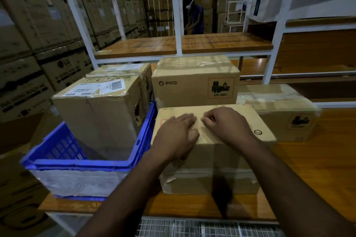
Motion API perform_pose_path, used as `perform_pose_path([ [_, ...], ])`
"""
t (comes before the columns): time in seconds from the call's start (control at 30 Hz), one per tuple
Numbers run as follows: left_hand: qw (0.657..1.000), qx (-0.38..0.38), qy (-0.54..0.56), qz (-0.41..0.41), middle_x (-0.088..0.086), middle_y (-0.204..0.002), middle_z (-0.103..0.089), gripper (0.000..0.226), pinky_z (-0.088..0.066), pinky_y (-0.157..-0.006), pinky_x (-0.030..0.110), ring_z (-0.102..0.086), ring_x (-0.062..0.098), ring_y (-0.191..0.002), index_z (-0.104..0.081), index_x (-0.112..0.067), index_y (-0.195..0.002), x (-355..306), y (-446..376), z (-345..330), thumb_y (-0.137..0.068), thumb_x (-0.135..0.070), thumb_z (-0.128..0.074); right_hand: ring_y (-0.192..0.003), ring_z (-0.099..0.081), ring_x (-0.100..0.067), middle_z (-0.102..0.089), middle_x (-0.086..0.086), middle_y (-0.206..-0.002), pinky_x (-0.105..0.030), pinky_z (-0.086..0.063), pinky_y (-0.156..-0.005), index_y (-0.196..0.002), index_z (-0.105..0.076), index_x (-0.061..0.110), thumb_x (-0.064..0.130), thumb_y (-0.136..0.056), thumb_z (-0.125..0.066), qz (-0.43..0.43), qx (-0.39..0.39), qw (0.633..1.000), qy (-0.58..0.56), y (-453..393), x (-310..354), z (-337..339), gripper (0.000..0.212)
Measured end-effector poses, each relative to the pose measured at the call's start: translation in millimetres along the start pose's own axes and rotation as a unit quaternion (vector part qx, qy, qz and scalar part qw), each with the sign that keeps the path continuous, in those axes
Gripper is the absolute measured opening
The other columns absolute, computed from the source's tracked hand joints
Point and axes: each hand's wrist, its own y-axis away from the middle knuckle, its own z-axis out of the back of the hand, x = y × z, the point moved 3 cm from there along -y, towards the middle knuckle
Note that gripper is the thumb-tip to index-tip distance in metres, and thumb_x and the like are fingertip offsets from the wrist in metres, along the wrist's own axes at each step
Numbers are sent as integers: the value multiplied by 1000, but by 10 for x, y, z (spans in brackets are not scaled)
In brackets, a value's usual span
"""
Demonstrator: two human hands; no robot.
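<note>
A brown cardboard box [210, 169] stands on the wooden table [312, 163] right in front of me. My left hand [176, 134] lies flat on the box's top, fingers straight and pointing away. My right hand [229, 125] rests on the same top beside it, its fingers curled and their tips pressed to the cardboard near the middle seam; whether they pinch tape there I cannot tell.
A blue plastic crate [81, 161] at the left holds two taped boxes [100, 109]. Behind stand a PICO box [194, 84] and, to the right, a plastic-wrapped box [279, 113]. A white shelf frame [179, 15] rises beyond. A person [195, 17] works far back among stacked cartons.
</note>
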Motion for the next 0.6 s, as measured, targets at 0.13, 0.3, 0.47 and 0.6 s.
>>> perform_pose_path([
  [0.13,998,0,-10,69,-3,-163,-31,59,-11,-123,34,-25,10,-150,-36,-21,-156,235,-10,86,-102,-46,-40,-104,-56,-17,-65,6,-112,-38,-39,-93,-105,-63,27,49,-95,-50,-4,-26,1000,13,51,-117,-18,28],
  [0.3,985,-11,42,169,1,-166,-22,81,-26,-119,42,-23,19,-150,-28,-15,-157,413,14,45,-95,-64,-46,-119,-52,-20,-63,2,-126,-45,-35,-104,-123,-64,28,54,-93,-55,-70,-25,997,-17,48,-412,30,41],
  [0.47,949,-54,185,249,-1,-137,-54,82,-53,-92,39,-57,17,-114,-38,-19,-143,511,108,-3,-82,-66,-68,-138,-36,-35,-42,-14,-149,-50,-34,-109,-143,-42,17,74,-86,-48,-210,-27,977,20,136,-631,-27,81],
  [0.6,944,-94,239,207,-10,-124,-64,66,-58,-84,40,-65,8,-100,-44,-28,-135,424,308,69,-83,-57,-73,-132,-43,-34,-47,-12,-145,-47,-40,-103,-146,-36,19,71,-84,-55,-210,-83,974,-23,274,-607,41,83],
])
